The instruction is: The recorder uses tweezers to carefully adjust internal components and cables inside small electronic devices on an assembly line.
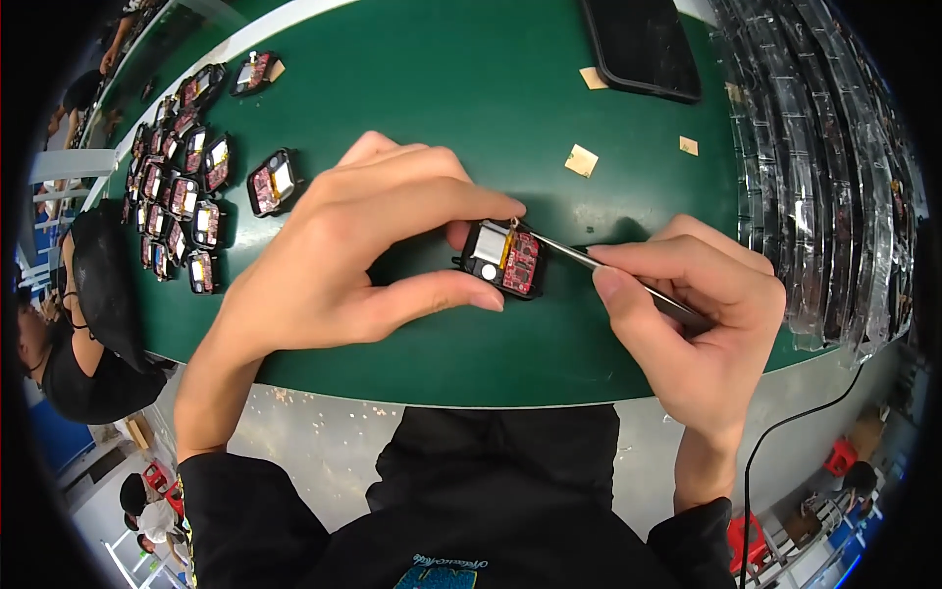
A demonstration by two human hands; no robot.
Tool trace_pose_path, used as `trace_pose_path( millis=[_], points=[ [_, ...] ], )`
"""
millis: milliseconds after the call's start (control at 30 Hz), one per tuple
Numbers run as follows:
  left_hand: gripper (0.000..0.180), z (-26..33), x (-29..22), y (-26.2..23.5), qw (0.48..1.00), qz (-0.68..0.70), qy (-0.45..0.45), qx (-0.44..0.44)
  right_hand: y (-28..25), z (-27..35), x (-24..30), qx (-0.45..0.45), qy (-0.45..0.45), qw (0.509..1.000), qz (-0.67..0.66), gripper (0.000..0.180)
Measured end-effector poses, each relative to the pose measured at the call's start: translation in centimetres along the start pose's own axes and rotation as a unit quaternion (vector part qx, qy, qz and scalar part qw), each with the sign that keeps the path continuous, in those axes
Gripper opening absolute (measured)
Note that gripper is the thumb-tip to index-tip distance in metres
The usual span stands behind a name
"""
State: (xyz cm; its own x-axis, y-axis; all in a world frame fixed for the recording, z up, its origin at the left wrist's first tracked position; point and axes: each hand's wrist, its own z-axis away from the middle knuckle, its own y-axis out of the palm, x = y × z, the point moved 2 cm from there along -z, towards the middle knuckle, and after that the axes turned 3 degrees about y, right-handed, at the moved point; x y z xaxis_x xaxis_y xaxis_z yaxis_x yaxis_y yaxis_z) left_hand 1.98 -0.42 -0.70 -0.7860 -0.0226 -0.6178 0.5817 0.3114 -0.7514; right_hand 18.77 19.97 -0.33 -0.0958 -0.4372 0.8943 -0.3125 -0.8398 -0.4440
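In front of me on the green table, a small black device housing lies with its inside showing: a red circuit board, a silvery battery cell, yellow tape and a white round spot. My left hand grips it between the thumb at its near edge and the index finger at its far edge. Metal tweezers are pinched in my right hand. Their tip touches or hovers over the top corner of the housing, beside the yellow tape; contact is too fine to make out.
At the left lie several similar opened housings, with one single housing closer to my left hand. Stacked clear plastic trays line the right side. A black tray-like slab and small tan paper squares lie toward the back.
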Motion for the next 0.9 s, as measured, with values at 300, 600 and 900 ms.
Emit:
trace_pose_path(
  millis=[300, 600, 900],
  points=[
    [0.068, -0.2, 0.1, -0.2, 1.0, 0.012, -0.008, 0.005, 1.2, -0.5, -0.3, -0.025, -0.057, 0.998, 0.012, 0.016],
    [0.068, -0.3, -0.3, -0.1, 0.999, -0.005, -0.034, -0.013, 1.1, -0.2, 0.0, -0.047, -0.067, 0.996, 0.036, 0.016],
    [0.067, -0.4, 0.0, -0.3, 1.0, -0.005, -0.009, -0.015, 1.2, -0.4, -0.1, -0.016, -0.046, 0.999, -0.003, 0.015]
  ],
)
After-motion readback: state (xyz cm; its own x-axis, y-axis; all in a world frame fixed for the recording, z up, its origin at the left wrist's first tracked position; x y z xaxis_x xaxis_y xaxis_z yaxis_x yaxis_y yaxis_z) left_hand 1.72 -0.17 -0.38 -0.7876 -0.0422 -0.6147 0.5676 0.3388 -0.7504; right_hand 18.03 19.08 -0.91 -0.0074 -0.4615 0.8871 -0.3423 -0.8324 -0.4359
